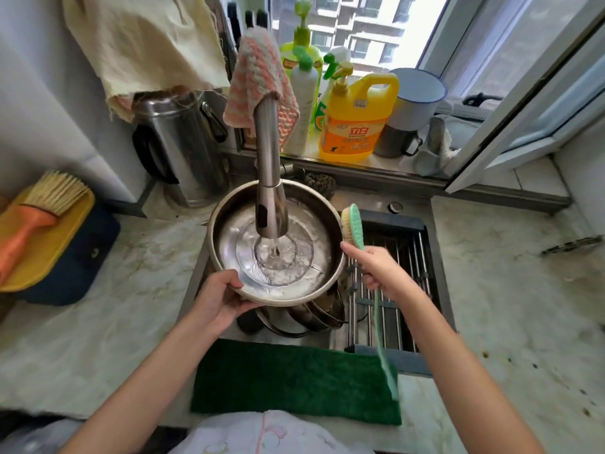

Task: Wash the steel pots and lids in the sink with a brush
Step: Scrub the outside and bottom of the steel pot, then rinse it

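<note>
A round steel pot (229, 217) hangs over the sink (435, 290) under the steel faucet (268, 178), and water streams from the spout into it. My left hand (217, 298) grips the pot's near rim, thumb inside. My right hand (376, 267) holds the long green handle of a brush (355, 224); its bristle head sits just beside the pot's right rim. More steel pots or lids (307, 317) lie in the sink beneath the held pot, mostly hidden.
A metal drain rack (406, 257) spans the sink's right half. A green mat (288, 381) lies on the front edge. Detergent bottles (353, 119) and enamel mugs (415, 96) stand on the windowsill. A steel kettle (176, 139) is back left; an orange brush (36, 217) lies on a yellow box.
</note>
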Demonstrator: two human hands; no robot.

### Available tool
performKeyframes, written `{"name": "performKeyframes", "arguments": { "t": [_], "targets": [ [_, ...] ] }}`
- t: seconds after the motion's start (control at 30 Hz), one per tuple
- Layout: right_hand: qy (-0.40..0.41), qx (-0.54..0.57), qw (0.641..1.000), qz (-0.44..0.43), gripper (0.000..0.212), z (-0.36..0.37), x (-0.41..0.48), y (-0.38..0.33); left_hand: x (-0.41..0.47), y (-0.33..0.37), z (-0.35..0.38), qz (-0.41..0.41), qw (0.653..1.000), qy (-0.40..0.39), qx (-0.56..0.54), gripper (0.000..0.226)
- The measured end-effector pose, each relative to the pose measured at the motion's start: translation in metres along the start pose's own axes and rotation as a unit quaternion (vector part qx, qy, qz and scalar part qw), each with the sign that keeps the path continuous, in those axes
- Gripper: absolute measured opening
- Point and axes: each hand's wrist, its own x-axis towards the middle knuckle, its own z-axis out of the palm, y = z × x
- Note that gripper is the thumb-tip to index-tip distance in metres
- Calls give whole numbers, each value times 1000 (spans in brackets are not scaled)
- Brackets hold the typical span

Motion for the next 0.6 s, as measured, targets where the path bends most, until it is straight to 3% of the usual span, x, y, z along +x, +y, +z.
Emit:
{"name": "performKeyframes", "arguments": {
  "t": [0.07,0.13,0.23,0.3,0.43,0.53,0.6],
  "targets": [
    [-79,162,983,43,43,5,-1,9,0,0,6,-7,1000,-22,1,37],
    [-91,212,972,39,36,10,-3,8,3,-4,10,-23,999,-41,14,38],
    [46,177,983,-13,22,17,-3,1,16,-13,10,-45,997,-53,39,45],
    [147,146,975,-78,24,17,-5,-4,30,-16,10,-57,996,-57,38,51],
    [271,-12,940,-204,12,11,-22,-26,53,-29,30,-81,997,-16,-6,32],
    [318,-104,917,-218,17,5,-31,-42,63,-30,51,-72,997,-7,-37,27],
    [334,-110,918,-183,25,0,-29,-49,65,-22,59,-45,998,-20,-49,28]
  ]
}}
